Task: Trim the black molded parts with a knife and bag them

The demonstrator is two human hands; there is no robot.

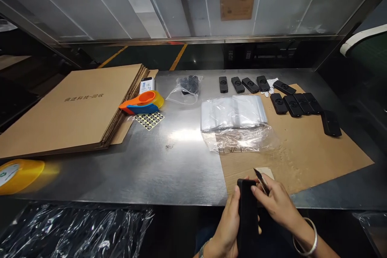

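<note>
Black device (247, 209) is being gripped by the left hand (227, 225) while a thin blade (260, 180), pinched in the right hand (276, 203), is likely being risked slipping onto fingers.

A black device (247, 213) is held at the near edge of a silver steel table (169, 161). Brown cardboard sheets (69, 109) are stacked far left, beside an orange-and-blue tape dispenser (142, 102), a yellow tape roll (18, 174) and a yellow sheet of black round stickers (149, 120). Clear plastic bags (232, 113) are piled centrally.
</note>
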